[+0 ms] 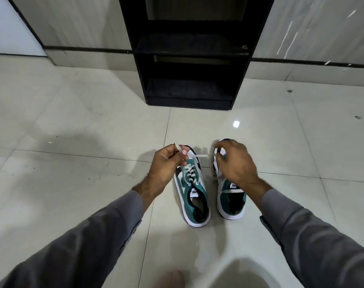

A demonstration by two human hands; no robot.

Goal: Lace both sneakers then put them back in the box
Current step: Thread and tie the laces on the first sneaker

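Two teal, white and black sneakers stand side by side on the tiled floor, toes pointing away from me. The left sneaker (194,196) has a white lace (189,170) crossed through its eyelets. My left hand (168,163) pinches one end of that lace above the toe. The lace stretches to the right towards my right hand (233,161), which is blurred and grips the other end above the right sneaker (231,199). My right hand hides the right sneaker's front. No shoe box is in view.
A black open shelf unit (189,59) stands on the floor against the wall, straight ahead of the sneakers. Pale glossy floor tiles (73,121) spread to both sides. Part of a foot (170,277) shows at the bottom edge.
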